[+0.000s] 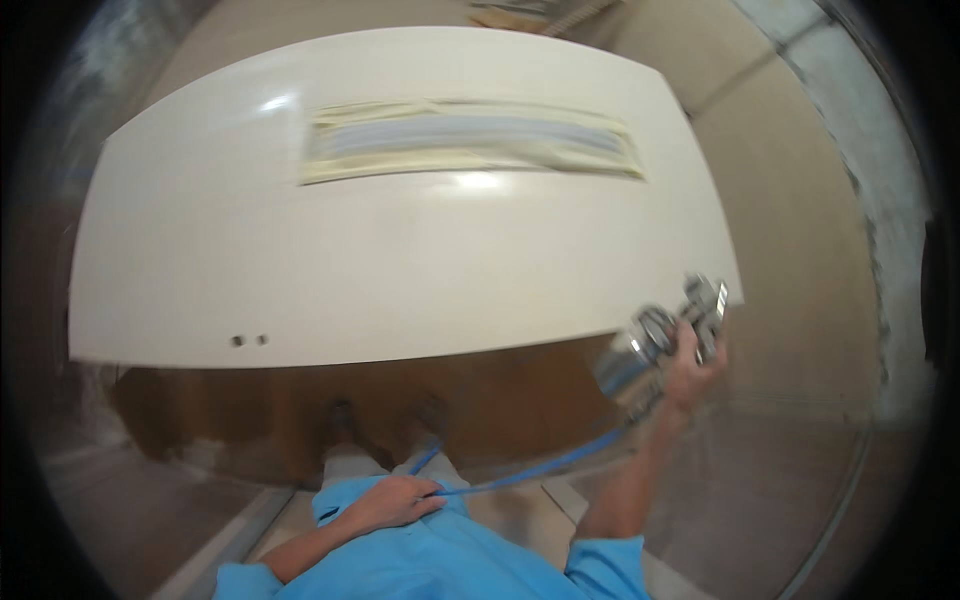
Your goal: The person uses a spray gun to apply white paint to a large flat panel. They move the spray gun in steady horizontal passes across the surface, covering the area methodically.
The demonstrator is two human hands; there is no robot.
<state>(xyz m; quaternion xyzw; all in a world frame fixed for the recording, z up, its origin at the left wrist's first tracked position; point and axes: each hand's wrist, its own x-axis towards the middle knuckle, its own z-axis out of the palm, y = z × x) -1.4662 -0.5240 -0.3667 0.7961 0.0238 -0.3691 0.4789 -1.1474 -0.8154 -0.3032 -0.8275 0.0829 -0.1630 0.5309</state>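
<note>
My right hand (690, 370) is wrapped round the handle of a shiny metal spray gun (708, 300), at the panel's near right corner. The gun's silver cup (625, 365) tilts toward the lower left, over the panel's near edge. From the gun a blue air hose (540, 468) runs left to my waist. There my left hand (400, 500) is closed on the hose, close against my blue shirt. A large glossy white panel (420, 250) lies in front of me. Its masked strip (470, 135), bordered in pale yellow tape, shows grey-blue inside.
Two small dark holes (250, 340) sit near the panel's front left edge. Brown floor covering (480, 410) lies below the panel, with my feet on it. Beige sheeting (790, 200) covers the right side beside a grey strip (850, 130). Blurred items (520, 18) lie at the back.
</note>
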